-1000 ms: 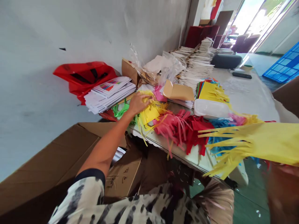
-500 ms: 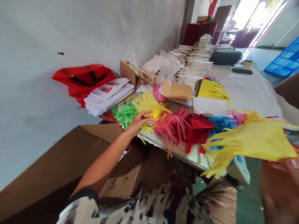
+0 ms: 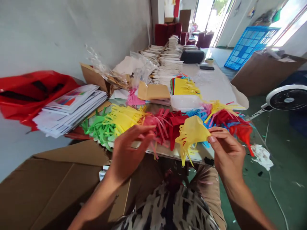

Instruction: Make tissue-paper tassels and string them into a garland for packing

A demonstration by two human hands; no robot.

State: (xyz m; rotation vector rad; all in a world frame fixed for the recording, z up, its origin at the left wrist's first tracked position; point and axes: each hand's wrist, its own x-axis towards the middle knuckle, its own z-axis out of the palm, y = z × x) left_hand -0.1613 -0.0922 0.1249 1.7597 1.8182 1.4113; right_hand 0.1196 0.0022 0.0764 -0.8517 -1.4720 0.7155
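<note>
Head view: right hand (image 3: 227, 156) is pinching yellow fringed paper (image 3: 193, 134); left hand (image 3: 130, 151) is hovering open, well apart, over the worktop (image 3: 163, 152) front edge.

I'm scanning this view for anything readable and finding no legible words, numbers or brands. The closest thing to print is on the top sheet of a stack of white printed paper leaflets (image 3: 72, 108), where I'm making out a small multicoloured graphic (image 3: 65, 101) with fine lines around it, but those lines are too small and blurred for me to read. On the round hub of a black electric fan with a white rim (image 3: 289, 100), I'm seeing a pale central badge, and I can't read any marking on it either.
</note>
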